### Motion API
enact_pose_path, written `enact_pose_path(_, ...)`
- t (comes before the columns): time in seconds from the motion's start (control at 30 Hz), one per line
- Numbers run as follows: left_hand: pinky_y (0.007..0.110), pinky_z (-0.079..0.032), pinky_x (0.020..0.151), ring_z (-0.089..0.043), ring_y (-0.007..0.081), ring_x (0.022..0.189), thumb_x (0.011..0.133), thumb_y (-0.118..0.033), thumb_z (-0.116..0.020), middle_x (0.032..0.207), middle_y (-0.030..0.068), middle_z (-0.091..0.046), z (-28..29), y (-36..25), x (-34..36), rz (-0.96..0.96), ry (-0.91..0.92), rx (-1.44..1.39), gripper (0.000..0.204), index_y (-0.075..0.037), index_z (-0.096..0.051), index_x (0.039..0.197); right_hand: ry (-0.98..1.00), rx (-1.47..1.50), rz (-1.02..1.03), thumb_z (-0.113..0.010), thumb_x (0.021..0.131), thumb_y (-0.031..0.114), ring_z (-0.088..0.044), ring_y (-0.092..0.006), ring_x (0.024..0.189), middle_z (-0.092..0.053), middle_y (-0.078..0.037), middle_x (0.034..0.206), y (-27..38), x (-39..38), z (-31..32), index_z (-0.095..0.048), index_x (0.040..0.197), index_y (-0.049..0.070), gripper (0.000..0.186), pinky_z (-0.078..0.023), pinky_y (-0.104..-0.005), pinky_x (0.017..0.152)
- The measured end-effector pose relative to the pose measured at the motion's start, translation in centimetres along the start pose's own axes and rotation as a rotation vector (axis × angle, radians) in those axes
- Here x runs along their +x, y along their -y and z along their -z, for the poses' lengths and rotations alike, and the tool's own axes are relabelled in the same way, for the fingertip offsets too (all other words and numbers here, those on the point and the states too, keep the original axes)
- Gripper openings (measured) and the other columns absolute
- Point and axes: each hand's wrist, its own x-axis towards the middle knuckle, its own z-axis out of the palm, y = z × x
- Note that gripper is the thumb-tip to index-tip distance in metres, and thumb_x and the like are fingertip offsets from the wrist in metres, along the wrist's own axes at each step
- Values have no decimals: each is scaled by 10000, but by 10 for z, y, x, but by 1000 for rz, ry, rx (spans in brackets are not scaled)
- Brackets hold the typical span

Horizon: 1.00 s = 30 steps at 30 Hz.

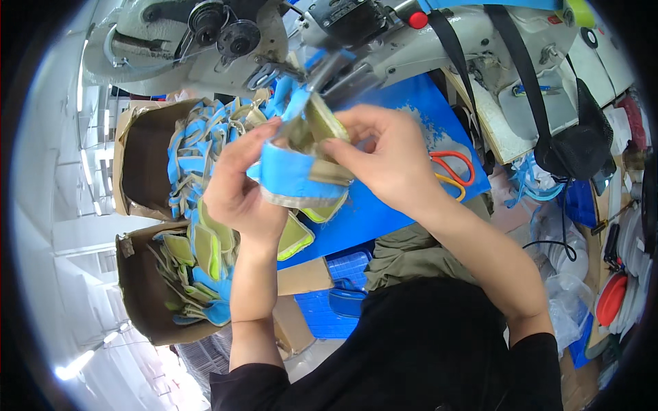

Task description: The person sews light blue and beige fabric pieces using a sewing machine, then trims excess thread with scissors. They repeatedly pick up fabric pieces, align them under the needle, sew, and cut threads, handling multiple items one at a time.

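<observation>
My left hand (236, 181) and my right hand (384, 157) together hold a blue fabric piece (291, 179) with olive and yellow-green trim, raised in front of a sewing machine (274, 41). My left hand grips its left side. The fingers of my right hand pinch an olive flap at its top right. A blue strap runs from the piece up toward the machine's needle area.
Two cardboard boxes (137, 171) at left hold several similar blue and yellow-green pieces. Orange-handled scissors (454, 168) lie on the blue table mat (384, 212). A blue crate (329, 301) sits below. A black bag (576, 147) and cluttered items fill the right.
</observation>
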Motion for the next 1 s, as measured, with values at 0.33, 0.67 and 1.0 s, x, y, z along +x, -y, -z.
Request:
enact_pose_path(0.33, 336, -608, 774, -781, 257, 884, 725, -106, -837, 927, 113, -781, -18, -14, 0, -286, 167, 199, 250, -20, -769, 950, -61, -180, 69, -835, 765, -11, -688, -162, 735, -719, -83, 821, -6, -9, 1, -730, 948, 7, 212, -529, -309, 677)
enact_pose_path(0.67, 334, -576, 761, -770, 227, 925, 722, -124, -787, 981, 79, -783, -10, -2, 7, -332, 244, 257, 232, -59, -780, 944, -73, -238, 119, -781, 758, -62, -722, -185, 778, -725, -108, 843, -14, -1, -3, -720, 932, -5, 193, -539, -306, 692)
enact_pose_path(1.0, 327, -573, 743, -772, 245, 857, 699, -101, -792, 908, 82, -781, -24, 28, 30, -350, 163, 233, 231, -41, -772, 922, -162, -229, 165, -794, 784, -11, -737, -203, 801, -742, -103, 863, -11, 28, -19, -751, 978, 22, 202, -552, -316, 713)
